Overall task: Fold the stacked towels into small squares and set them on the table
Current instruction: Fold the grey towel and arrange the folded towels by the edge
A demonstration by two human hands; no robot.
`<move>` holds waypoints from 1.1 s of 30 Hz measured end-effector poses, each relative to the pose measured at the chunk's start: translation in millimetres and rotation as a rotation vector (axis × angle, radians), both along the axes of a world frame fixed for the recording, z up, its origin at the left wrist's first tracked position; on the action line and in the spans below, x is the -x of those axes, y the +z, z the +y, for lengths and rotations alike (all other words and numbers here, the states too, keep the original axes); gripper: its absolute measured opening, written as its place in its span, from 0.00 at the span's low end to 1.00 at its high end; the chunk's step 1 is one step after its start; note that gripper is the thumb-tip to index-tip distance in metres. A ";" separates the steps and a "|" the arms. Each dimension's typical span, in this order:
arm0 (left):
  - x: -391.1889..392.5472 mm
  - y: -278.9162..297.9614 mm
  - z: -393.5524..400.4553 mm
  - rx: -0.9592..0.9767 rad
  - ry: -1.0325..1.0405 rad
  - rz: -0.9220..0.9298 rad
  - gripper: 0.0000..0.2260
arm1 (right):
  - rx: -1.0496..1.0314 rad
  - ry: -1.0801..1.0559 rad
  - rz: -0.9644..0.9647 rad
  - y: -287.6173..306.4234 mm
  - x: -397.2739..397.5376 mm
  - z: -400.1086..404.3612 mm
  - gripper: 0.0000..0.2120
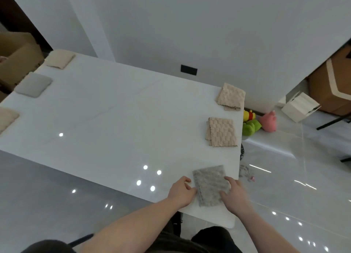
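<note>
A small grey square of folded, bubble-textured towel cloth [209,185] lies on the glossy white desk [114,120], directly between the two hands and close to the desk's near corner. The left hand [181,192] is set against the cloth's left edge, with its fingers curled inward; whether the edge is pinched or only nudged cannot be told. The right hand [232,193] is laid over the cloth's right edge, its fingers bent down onto the top layer and its thumb against the near side. Both hands are therefore in touch with the grey square, and neither is clearly the nearer.

The square is turned slightly askew to the desk's edge. Its longer side is judged to run away from the person, from the wrists outward, so that the hands flank it across its shorter span. Its right side lies just beside the desk's right edge.

Beyond the right hand, along that same edge, two folded beige bubble-textured towels [222,132] [230,97] are laid one after the other, well apart from the grey one. The step in hand is judged to be the final squaring and setting down of the grey piece. The coming move is taken to turn on the cloth being kept between the hands and inboard of the right edge.
</note>
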State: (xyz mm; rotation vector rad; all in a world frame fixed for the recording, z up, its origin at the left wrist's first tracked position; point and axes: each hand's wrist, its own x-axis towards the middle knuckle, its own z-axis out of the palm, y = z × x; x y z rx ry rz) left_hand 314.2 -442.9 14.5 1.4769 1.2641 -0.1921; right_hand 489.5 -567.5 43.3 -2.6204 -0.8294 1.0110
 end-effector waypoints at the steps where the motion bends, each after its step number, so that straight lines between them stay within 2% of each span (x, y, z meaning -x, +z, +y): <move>1: -4.4 -1.0 -2.8 -0.002 0.014 0.004 0.18 | 0.008 0.019 -0.002 -1.5 -2.6 -0.5 0.29; 8: -29.4 -11.8 -19.7 -0.024 0.023 0.083 0.15 | 0.097 0.147 0.042 -18.7 -22.4 5.2 0.29; 12: -34.4 -17.3 -28.3 -0.003 0.043 0.114 0.06 | 0.091 0.140 0.045 -22.6 -29.8 10.3 0.30; 15: -34.5 -18.1 -29.6 0.023 0.030 0.112 0.03 | 0.062 0.122 0.076 -29.7 -35.7 10.5 0.31; 19: -37.1 -7.8 -25.4 -0.150 0.087 0.103 0.03 | 0.017 0.009 0.154 -22.4 -35.7 4.6 0.25; 22: -41.3 -0.5 -21.1 -0.251 -0.020 0.117 0.02 | -0.016 -0.088 0.202 -23.9 -31.7 -10.2 0.26; 25: -41.2 1.0 -16.9 -0.216 -0.226 0.244 0.05 | -0.018 -0.126 0.224 -28.8 -25.8 -22.3 0.30; 27: -40.0 -0.3 -14.2 -0.169 -0.281 0.307 0.06 | -0.024 -0.144 0.182 -30.1 -24.0 -26.1 0.32; 30: -45.3 -1.3 -10.0 -0.138 -0.195 0.245 0.15 | -0.060 -0.178 0.139 -31.5 -25.4 -26.2 0.33; 33: -57.4 -2.3 -5.9 -0.106 -0.116 0.127 0.23 | -0.046 -0.237 0.195 -34.3 -26.7 -23.6 0.30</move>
